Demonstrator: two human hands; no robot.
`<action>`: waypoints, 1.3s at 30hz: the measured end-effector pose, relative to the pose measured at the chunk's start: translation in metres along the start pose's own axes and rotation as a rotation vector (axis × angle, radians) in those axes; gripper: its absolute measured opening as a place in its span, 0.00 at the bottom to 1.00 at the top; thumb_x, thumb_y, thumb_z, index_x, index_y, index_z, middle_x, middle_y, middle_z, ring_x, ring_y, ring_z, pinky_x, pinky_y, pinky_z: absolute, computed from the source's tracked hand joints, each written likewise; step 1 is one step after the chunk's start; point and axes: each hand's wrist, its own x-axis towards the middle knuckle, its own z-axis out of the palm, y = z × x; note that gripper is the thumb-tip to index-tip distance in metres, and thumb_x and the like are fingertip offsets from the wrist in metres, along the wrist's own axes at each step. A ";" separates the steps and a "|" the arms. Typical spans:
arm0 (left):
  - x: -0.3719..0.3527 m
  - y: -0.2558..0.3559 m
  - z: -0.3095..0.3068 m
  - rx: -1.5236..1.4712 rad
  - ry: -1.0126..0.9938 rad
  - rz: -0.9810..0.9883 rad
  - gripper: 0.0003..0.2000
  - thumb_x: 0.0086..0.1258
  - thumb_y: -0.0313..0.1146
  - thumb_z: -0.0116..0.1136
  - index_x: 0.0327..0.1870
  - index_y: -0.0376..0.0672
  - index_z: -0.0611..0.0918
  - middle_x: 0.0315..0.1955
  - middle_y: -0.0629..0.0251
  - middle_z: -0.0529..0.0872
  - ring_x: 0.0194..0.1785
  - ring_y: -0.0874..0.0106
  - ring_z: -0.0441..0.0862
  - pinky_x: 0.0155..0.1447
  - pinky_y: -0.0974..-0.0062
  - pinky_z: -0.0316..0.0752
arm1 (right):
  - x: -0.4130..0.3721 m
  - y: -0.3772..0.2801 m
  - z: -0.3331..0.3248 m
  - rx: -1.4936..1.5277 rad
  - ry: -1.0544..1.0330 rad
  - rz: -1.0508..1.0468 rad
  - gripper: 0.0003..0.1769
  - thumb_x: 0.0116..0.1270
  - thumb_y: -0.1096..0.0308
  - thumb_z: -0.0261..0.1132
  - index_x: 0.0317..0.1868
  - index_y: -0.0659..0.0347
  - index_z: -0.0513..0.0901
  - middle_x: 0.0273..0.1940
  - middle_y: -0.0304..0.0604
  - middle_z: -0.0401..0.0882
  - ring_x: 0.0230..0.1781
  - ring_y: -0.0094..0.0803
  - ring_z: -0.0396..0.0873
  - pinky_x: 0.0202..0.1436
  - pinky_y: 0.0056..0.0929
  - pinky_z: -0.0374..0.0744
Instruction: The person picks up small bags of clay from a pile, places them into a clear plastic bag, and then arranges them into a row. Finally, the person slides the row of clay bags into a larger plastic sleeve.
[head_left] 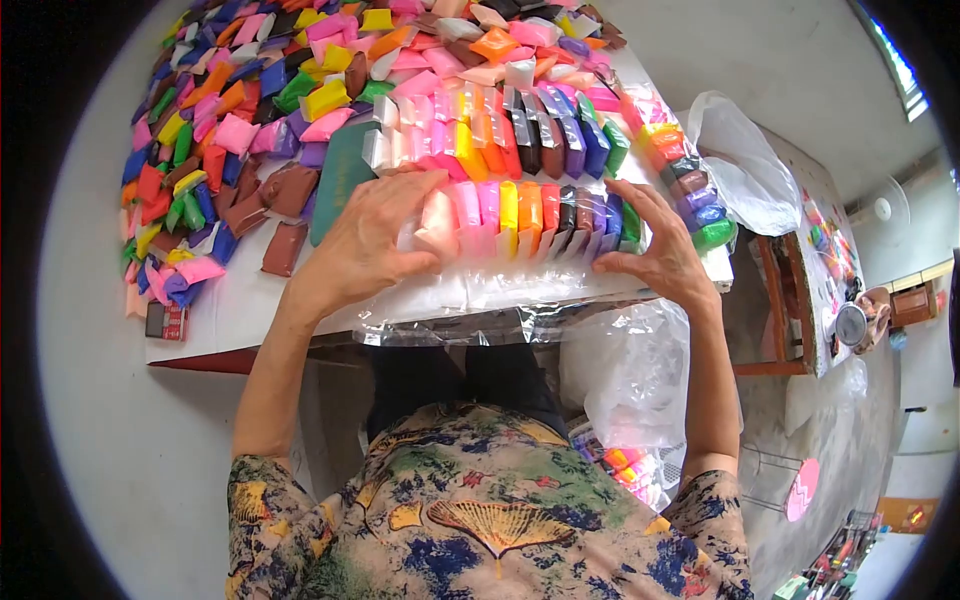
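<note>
A row of colored packets (510, 215) stands on edge near the table's front edge, running from pale peach and pink through yellow, orange and red to dark, purple, blue and green. My left hand (385, 235) closes on its left end at the peach packets. At the other end, by the green packet, my right hand (655, 240) presses with thumb and fingers. The row is held between both hands, with clear plastic film (480, 325) beneath and in front. Directly behind stands another row of similar packets (490, 140).
Loose colored packets (240, 130) are heaped at the left and back of the white table (240, 320). A green box (340, 165) lies left of the rows. Another packet row (690, 190) and a clear bag (740, 160) are at right.
</note>
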 end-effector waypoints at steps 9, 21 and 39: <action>-0.049 0.063 -0.028 -0.171 0.198 -0.434 0.18 0.62 0.28 0.68 0.53 0.37 0.83 0.45 0.57 0.85 0.46 0.62 0.80 0.49 0.65 0.74 | -0.009 -0.003 -0.004 -0.001 0.050 -0.052 0.54 0.42 0.59 0.85 0.73 0.56 0.71 0.71 0.50 0.69 0.71 0.50 0.69 0.74 0.43 0.69; -0.044 0.097 0.020 0.151 0.303 -0.651 0.09 0.73 0.33 0.59 0.41 0.35 0.82 0.39 0.52 0.86 0.43 0.48 0.83 0.46 0.56 0.76 | -0.022 -0.025 -0.009 -0.039 0.183 -0.061 0.50 0.43 0.64 0.85 0.70 0.58 0.74 0.70 0.49 0.72 0.70 0.47 0.71 0.73 0.43 0.71; -0.041 0.084 0.050 -0.047 0.487 -0.506 0.07 0.73 0.27 0.59 0.46 0.33 0.81 0.41 0.52 0.84 0.33 0.61 0.81 0.38 0.65 0.75 | -0.020 -0.025 0.000 -0.059 0.207 -0.108 0.40 0.54 0.59 0.81 0.67 0.59 0.77 0.68 0.50 0.74 0.69 0.48 0.72 0.72 0.44 0.70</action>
